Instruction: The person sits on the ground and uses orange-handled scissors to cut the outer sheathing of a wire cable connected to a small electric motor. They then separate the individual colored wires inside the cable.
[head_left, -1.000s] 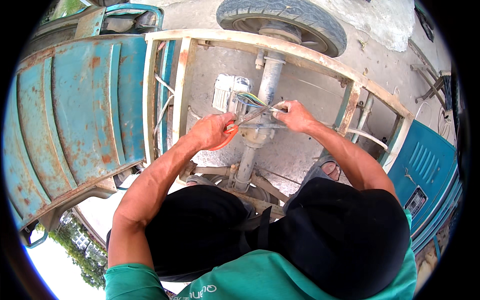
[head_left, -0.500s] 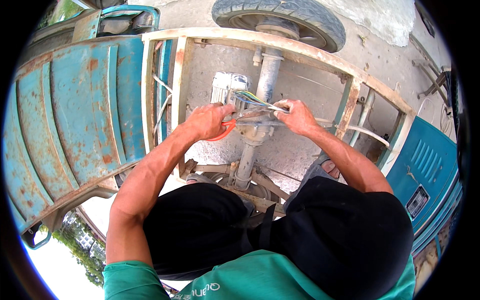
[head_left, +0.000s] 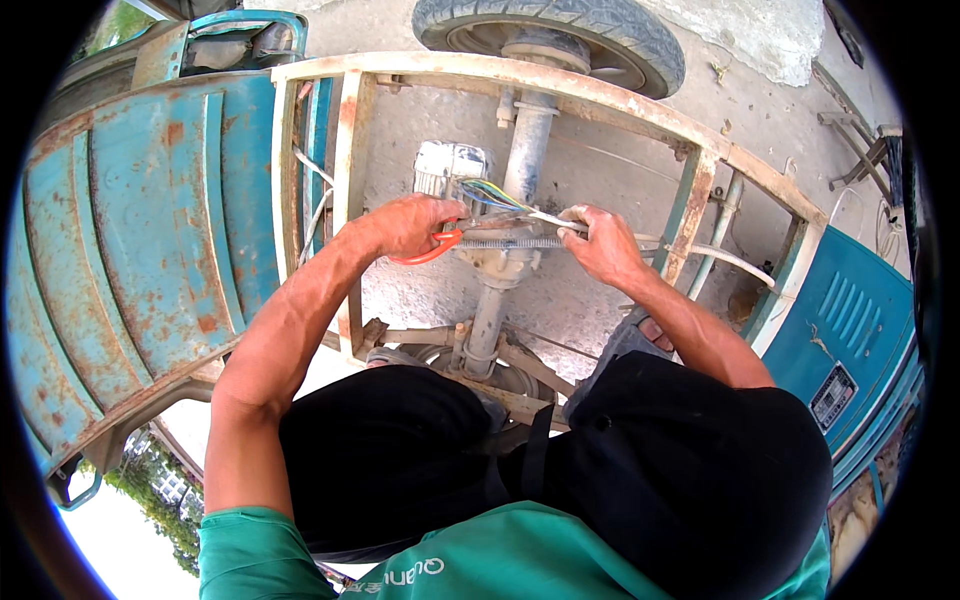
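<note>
Curling fingers of L hand (head_left: pixel 405 225) round orange-handled tool (head_left: pixel 446 240), pinching white cable (head_left: pixel 557 219) w/ R hand (head_left: pixel 605 245). Around, L to R: rusty blue panel (head_left: pixel 150 220), beige frame (head_left: pixel 560 83), finned motor (head_left: pixel 450 165), coloured wires (head_left: pixel 496 192) crowding just beyond tool, blue louvred box (head_left: pixel 838 320). Holding tool over grey axle (head_left: pixel 528 150), btwn hands, pointing R, long axis approx. crosswise.

Pale, dusty floor (head_left: pixel 760 125) in daylight

Tool handles (head_left: pixel 428 256) are orange-red, the wires (head_left: pixel 495 192) yellow, green and blue, the panel (head_left: pixel 150 250) teal blotched with rust, the frame (head_left: pixel 450 66) rust-marked cream, the shirt (head_left: pixel 520 560) green.
</note>
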